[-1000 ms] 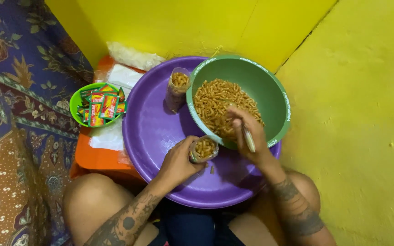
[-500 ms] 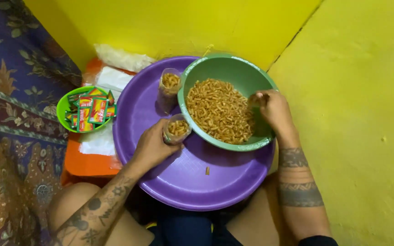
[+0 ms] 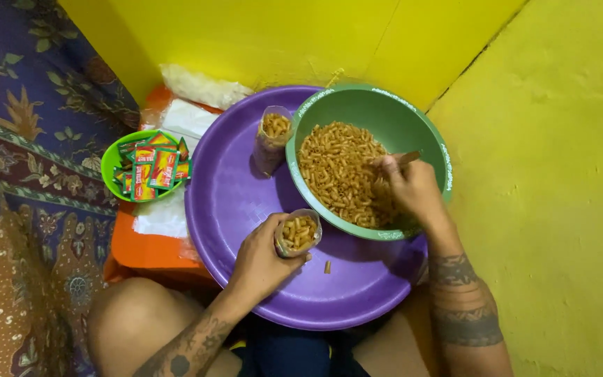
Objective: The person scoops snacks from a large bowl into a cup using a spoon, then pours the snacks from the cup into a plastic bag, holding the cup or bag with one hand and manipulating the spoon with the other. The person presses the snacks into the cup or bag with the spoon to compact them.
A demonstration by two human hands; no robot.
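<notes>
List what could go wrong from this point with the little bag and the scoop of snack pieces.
1. The left hand holds the small clear bag with a narrow mouth, so pieces from the spoon in the right hand may miss; one stray piece already lies on the purple tray.
2. The green bowl sits tilted on the tray's rim, so pressing into it could tip it.
3. The filled bag stands open beside the bowl and could be knocked over.

I'm gripping a small clear bag (image 3: pixel 297 233) of orange snack sticks in my left hand (image 3: pixel 263 260) over the purple basin (image 3: pixel 239 202), while my right hand (image 3: pixel 413 188) is holding a spoon (image 3: pixel 408 158) inside the green bowl (image 3: pixel 420 132).
</notes>
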